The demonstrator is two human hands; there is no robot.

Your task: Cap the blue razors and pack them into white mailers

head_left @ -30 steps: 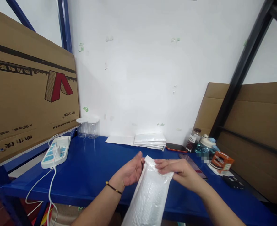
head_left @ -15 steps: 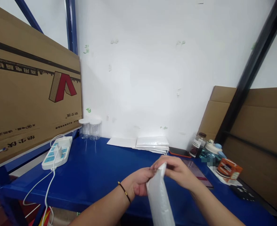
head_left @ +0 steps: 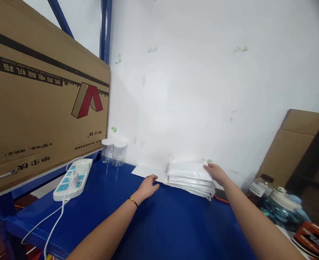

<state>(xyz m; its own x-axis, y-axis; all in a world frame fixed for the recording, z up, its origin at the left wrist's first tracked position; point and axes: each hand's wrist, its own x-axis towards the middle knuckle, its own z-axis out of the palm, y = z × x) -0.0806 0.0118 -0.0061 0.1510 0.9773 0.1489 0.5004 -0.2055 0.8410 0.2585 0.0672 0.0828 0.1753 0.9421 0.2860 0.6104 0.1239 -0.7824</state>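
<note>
A stack of white plastic packets (head_left: pixel 190 177) lies against the wall at the back of the blue table. My right hand (head_left: pixel 215 171) grips the right end of the top packet, fingers closed on its corner. Left of the stack is a flat white sheet (head_left: pixel 148 172). Its front edge is touched by my left hand (head_left: pixel 149 186), whose fingers are partly spread and hold nothing that I can see.
A power strip (head_left: pixel 74 178) with white cables is on the left, near two clear jars (head_left: pixel 118 153). A large cardboard box (head_left: pixel 48 101) stands behind it. To the right are a phone (head_left: pixel 221 195), a dark-lidded jar (head_left: pixel 261 187), a blue bottle (head_left: pixel 281 207) and an orange box (head_left: pixel 314 240).
Both hands have moved away from the near edge and apart, to the back of the table. The white packet between them is now on the stack. The view has turned left.
</note>
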